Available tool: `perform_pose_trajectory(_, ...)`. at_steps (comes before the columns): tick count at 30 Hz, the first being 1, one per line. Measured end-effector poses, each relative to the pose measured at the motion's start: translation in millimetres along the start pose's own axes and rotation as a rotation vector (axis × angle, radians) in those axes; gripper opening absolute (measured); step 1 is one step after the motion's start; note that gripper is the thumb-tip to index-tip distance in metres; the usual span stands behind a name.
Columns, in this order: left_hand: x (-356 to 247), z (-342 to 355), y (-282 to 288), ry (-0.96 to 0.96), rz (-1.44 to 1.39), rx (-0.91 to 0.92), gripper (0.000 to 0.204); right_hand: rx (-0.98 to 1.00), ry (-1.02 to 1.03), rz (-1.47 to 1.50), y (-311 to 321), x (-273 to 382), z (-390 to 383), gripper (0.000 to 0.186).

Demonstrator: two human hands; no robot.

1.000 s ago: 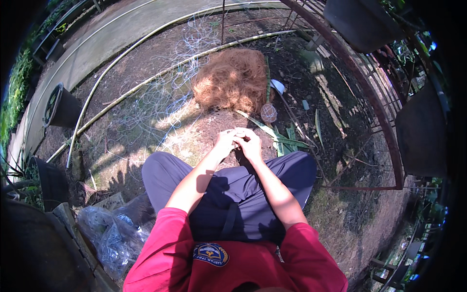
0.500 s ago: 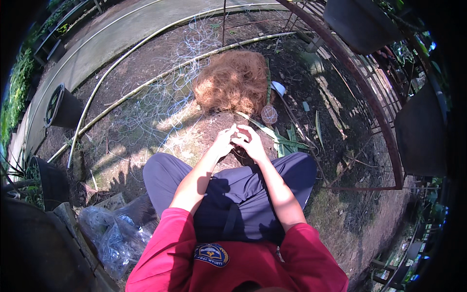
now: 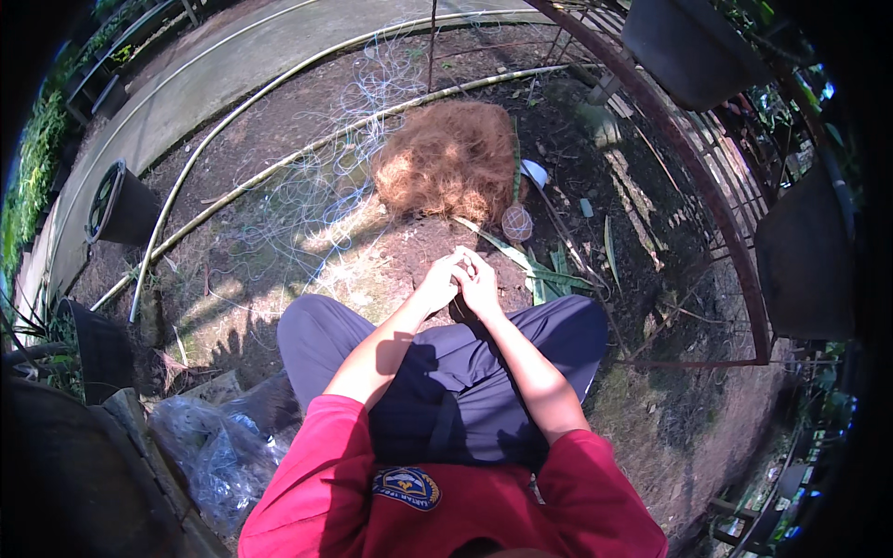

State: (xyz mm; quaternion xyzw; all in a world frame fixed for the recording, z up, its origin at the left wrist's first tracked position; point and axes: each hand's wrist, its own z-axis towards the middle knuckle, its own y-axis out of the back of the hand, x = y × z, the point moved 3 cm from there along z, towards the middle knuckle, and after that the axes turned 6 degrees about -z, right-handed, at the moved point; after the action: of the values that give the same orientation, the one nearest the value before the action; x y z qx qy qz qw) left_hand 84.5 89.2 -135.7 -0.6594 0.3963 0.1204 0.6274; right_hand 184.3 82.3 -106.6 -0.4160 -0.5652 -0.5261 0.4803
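Observation:
My left hand (image 3: 438,284) and my right hand (image 3: 479,286) meet in front of my crossed legs, fingers curled and pressed together. Whatever they may hold is too small or hidden to make out. Just beyond them lies a big heap of brown, hair-like fibre (image 3: 446,158), probably coconut fibre. By its right lower edge sits a small round ball wrapped in pale string (image 3: 517,223). Long green leaves (image 3: 558,279) lie on the soil right of my hands. A loose tangle of white and blue string (image 3: 316,200) spreads over the ground to the left.
A white rounded object (image 3: 534,173) lies right of the heap. Pale pipes (image 3: 219,200) cross the ground at left, near a dark pot (image 3: 126,205). A rusty metal frame (image 3: 693,153) curves along the right. Clear plastic bags (image 3: 214,456) lie beside my left knee.
My hands have drawn closer together; the gap between them has narrowed and the fingers are now bunched. The things on the ground lie as before.

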Motion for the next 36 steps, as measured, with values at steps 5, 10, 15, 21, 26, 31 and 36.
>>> perform_pose_trajectory(5, -7.1, 4.8, -0.1, 0.124, -0.292, -0.080, 0.035, 0.024, 0.013, -0.015, 2.7, 10.8, 8.2, 0.040)
perform_pose_trajectory(10, -19.4, -5.1, -5.3, 0.185, -0.390, -0.139, 0.034, 0.233, -0.133, 0.311, 6.8, 33.3, 2.3, 0.044)
perform_pose_trajectory(15, -5.3, 8.0, 35.5, 0.093, -0.292, -0.041, 0.034, 0.271, 0.239, -0.316, 23.9, 60.8, -0.6, 0.064)
perform_pose_trajectory(21, -10.4, 5.9, 20.4, 0.099, 0.032, -0.340, 0.026, 0.064, 0.628, -0.743, 17.7, 44.9, -7.2, 0.046)
perform_pose_trajectory(26, -23.9, 2.5, 12.1, 0.094, -0.147, -0.491, 0.021, 0.039, 0.536, -0.758, 2.1, 48.4, -14.8, 0.045)
perform_pose_trajectory(31, -25.9, -3.8, 7.2, 0.164, -0.079, -0.493, 0.031, 0.210, 0.228, -0.392, 19.7, 52.4, -5.3, 0.056)
perform_pose_trajectory(36, -22.9, 1.7, 8.5, 0.273, 0.081, -0.363, 0.030, 0.047, -0.104, -0.558, 74.0, 29.6, 37.3, 0.042)
